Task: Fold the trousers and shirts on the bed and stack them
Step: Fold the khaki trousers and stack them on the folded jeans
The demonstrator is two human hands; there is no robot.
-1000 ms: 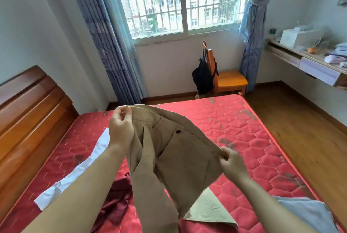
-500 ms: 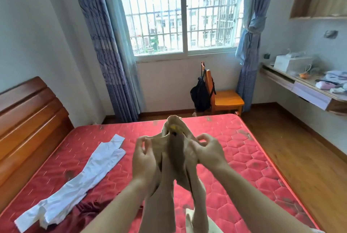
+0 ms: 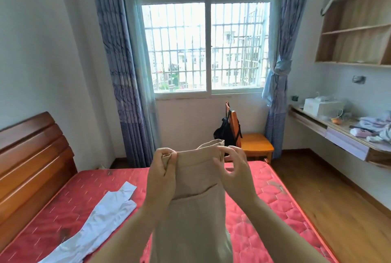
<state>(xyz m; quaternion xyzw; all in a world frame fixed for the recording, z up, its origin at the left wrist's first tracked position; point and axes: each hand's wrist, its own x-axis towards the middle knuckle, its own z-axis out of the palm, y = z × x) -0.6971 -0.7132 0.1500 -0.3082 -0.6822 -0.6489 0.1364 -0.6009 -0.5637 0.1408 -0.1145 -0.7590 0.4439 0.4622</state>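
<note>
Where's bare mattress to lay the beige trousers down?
Widest free patch: right side of the mattress, between the beige trousers and the bed's right edge. Also a strip between the headboard and the white garment. Left-centre is crowded by that garment; the area under the trousers, pinched by the left hand and right hand, is hidden.
</note>
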